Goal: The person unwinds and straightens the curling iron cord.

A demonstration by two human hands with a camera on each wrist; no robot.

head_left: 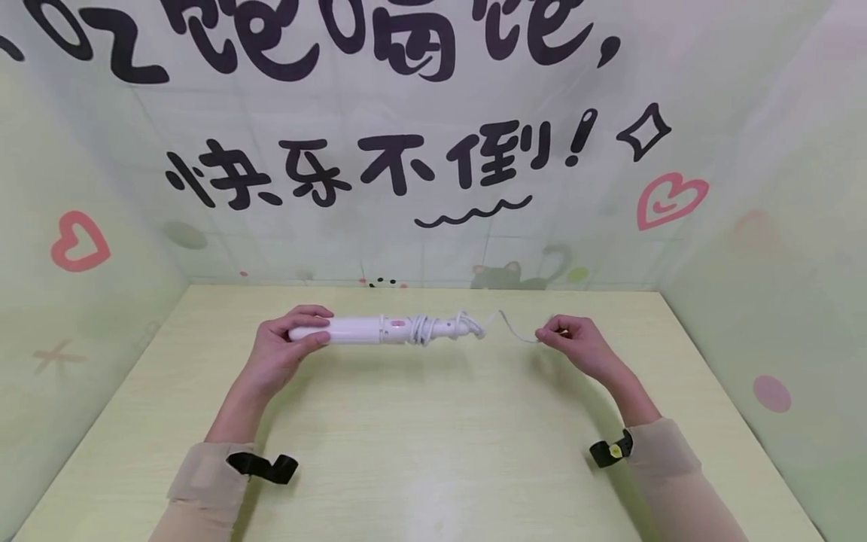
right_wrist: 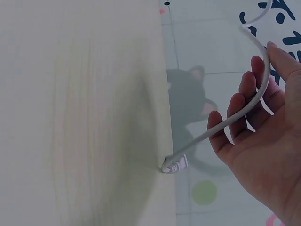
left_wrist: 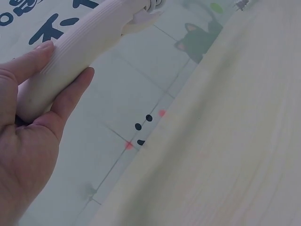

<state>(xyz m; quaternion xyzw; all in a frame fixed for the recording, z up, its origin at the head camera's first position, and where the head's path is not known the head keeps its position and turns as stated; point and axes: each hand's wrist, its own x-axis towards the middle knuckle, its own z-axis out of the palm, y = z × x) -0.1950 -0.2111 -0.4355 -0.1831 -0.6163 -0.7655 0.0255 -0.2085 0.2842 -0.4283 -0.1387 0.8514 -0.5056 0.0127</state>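
Observation:
My left hand (head_left: 276, 348) grips the smooth thick end of a white wand-shaped appliance, which looks like a hair curling iron (head_left: 355, 331). It is held level above the table, with a pink button near its middle. A white power cord (head_left: 423, 330) is wound around its narrower right part. To the right, my right hand (head_left: 577, 343) pinches a loose stretch of the cord between thumb and fingers. In the right wrist view the cord (right_wrist: 244, 109) crosses the curled fingers and hangs down to a small white plug-like end (right_wrist: 178, 165), whose prongs cannot be made out.
Beneath both hands is a pale wood-grain table (head_left: 406, 429). A printed back wall (head_left: 379, 256) with black lettering rises at its far edge, and side walls stand left and right. Each sleeved forearm carries a black strap mount (head_left: 267, 468).

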